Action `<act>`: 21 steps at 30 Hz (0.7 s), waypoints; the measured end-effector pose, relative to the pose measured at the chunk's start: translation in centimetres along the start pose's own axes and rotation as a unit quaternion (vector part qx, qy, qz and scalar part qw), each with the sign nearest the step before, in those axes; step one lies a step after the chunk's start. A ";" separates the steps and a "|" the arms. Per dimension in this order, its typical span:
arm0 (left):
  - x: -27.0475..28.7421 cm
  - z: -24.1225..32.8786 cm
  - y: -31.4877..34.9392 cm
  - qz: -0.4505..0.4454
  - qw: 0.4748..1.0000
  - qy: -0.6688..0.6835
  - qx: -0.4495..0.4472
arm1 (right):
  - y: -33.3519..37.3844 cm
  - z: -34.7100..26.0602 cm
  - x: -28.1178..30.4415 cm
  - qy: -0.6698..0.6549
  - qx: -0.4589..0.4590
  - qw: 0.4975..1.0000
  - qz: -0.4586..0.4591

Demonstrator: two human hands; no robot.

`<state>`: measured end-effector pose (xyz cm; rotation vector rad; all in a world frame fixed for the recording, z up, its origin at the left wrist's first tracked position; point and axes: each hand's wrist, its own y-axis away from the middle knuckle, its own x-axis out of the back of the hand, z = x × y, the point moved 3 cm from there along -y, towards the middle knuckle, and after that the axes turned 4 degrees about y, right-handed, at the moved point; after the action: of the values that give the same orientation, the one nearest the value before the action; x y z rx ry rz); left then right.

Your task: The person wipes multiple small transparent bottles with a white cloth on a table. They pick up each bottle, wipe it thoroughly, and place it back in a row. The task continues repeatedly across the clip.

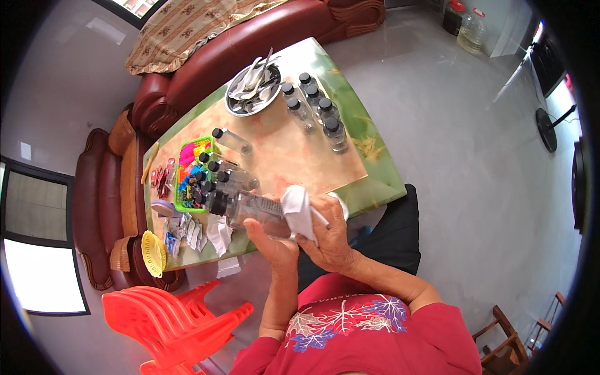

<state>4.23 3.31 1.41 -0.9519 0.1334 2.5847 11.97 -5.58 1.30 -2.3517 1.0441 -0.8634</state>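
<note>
A clear bottle with a black cap lies tilted across my left hand, its cap pointing left. The left thumb stands up along the bottle's near side, while the fingers beneath it are mostly hidden. My right hand pinches a crumpled white tissue against the bottle's base end. Just beyond the held bottle, several similar capped bottles lie on the table, and one more bottle lies a little apart from them.
The green-edged table carries several standing bottles, a bowl of spoons, a green basket of colourful items, small packets and a yellow basket. Red plastic chairs stand near left. A brown sofa lines the far side.
</note>
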 end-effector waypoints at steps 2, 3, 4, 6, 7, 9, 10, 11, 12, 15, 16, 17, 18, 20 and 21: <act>-0.9 0.4 1.2 -0.009 0.996 -0.088 -0.016 | -1.3 -0.9 0.5 0.003 0.029 1.000 -0.009; -1.1 0.4 1.7 -0.013 0.991 -0.133 -0.023 | -2.0 -1.4 0.6 0.004 0.044 0.999 -0.012; -1.2 0.2 2.2 -0.025 0.998 -0.063 0.014 | -2.7 -1.9 0.8 -0.034 0.025 0.999 0.003; 1.0 -0.9 2.8 -0.018 0.992 -0.129 -0.004 | -3.8 -1.6 0.4 -0.082 0.022 0.996 -0.012; 2.1 -1.4 3.0 -0.011 0.987 -0.161 -0.014 | -4.5 -1.4 0.2 -0.108 0.021 0.994 -0.022; 3.1 -2.1 3.2 -0.064 0.984 -0.167 -0.005 | -6.4 -0.2 0.0 -0.253 -0.049 0.960 -0.110; 3.5 -2.4 3.4 -0.076 0.981 -0.176 0.003 | -7.1 0.2 -0.2 -0.326 -0.091 0.922 -0.188; 3.6 -2.7 3.7 -0.087 0.980 -0.179 0.008 | -7.5 0.5 -0.3 -0.393 -0.132 0.871 -0.264; 3.6 -3.0 4.0 -0.097 0.978 -0.182 0.012 | -7.8 0.6 -0.3 -0.415 -0.158 0.846 -0.295; 3.8 -2.7 3.4 -0.070 0.985 -0.154 0.007 | -7.5 -0.1 -0.3 -0.380 -0.125 0.889 -0.223; 3.5 -2.2 2.8 -0.031 0.980 -0.196 -0.026 | -6.9 -0.5 -0.5 -0.305 -0.032 0.942 -0.140; 3.3 -1.7 2.3 0.000 0.978 -0.205 -0.045 | -6.3 -1.1 -0.4 -0.226 0.000 0.969 -0.100; 3.1 -1.2 2.0 0.033 0.974 -0.215 -0.063 | -5.6 -1.6 -0.3 -0.146 0.032 0.987 -0.059; 2.5 -0.9 1.3 0.075 0.984 -0.151 -0.062 | -4.1 -2.6 -0.4 -0.028 0.057 0.997 -0.048; 1.7 -0.9 1.0 0.097 0.988 -0.102 -0.062 | -3.5 -2.6 -0.4 -0.019 0.053 0.997 -0.045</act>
<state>3.18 2.75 -0.43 -0.7408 0.0096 2.8814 11.72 -3.40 5.13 -2.3322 0.8618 -0.8809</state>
